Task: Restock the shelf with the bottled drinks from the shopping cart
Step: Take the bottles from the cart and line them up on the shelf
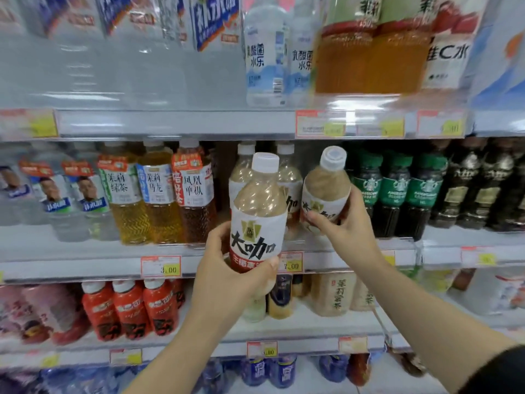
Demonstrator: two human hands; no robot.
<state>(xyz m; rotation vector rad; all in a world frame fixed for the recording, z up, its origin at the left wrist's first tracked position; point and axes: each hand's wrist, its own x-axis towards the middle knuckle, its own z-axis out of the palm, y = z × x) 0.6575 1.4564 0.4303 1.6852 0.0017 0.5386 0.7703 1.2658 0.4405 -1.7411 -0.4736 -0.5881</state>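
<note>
My left hand [227,271] grips a white-capped bottle of beige coffee drink [260,206] by its lower red-and-white label, upright in front of the middle shelf [85,260]. My right hand [345,223] holds a second bottle of the same drink [326,186] by its label, tilted right, just in front of the shelf gap. Two more of these bottles [289,177] stand on the shelf behind the held ones, partly hidden. The shopping cart is out of view.
Tea bottles [159,194] stand to the left of the gap, dark green-labelled coffee bottles [395,191] to the right. Price tags [160,266] line the shelf edge. Red bottles [129,308] fill the shelf below, large water and juice bottles the shelf above.
</note>
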